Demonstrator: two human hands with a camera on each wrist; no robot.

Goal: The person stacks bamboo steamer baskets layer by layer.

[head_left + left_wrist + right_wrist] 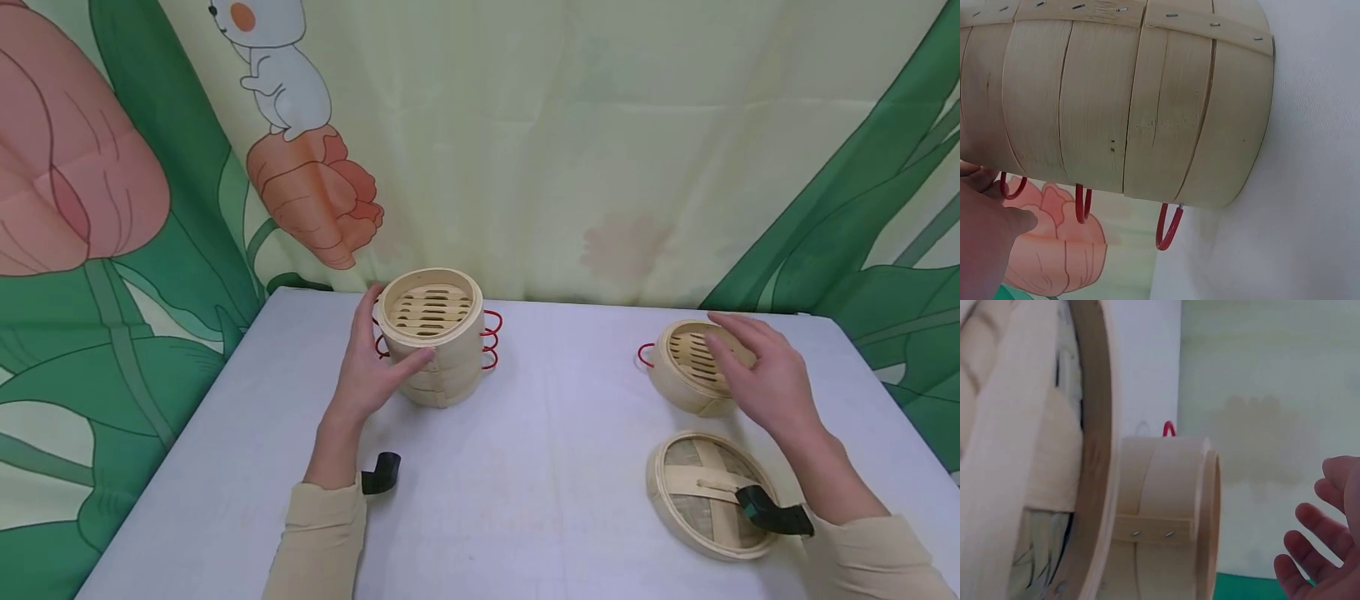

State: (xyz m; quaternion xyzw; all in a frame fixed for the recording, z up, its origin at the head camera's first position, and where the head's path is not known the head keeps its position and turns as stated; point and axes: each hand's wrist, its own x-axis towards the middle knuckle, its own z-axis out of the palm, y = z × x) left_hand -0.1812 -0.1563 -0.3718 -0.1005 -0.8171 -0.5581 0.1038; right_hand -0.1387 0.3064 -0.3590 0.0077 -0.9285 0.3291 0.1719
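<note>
I have my left arm (335,450) and right arm (832,477) stretched from near toward far, well apart. My left hand (372,362) spreads its thumb (412,362) rightward from the fingers (363,317); my right hand (771,375) has loosely bent, parted fingers.

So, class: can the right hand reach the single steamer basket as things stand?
Probably yes: the right hand hovers over the single steamer basket, with nothing visible between them; the lid lies apart, not covering it.

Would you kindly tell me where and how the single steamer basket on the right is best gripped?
I'd take the steamer basket by opposite sides of its outer wall, right hand coming from above: it sits upright and round, with a red handle jutting left to avoid.
</note>
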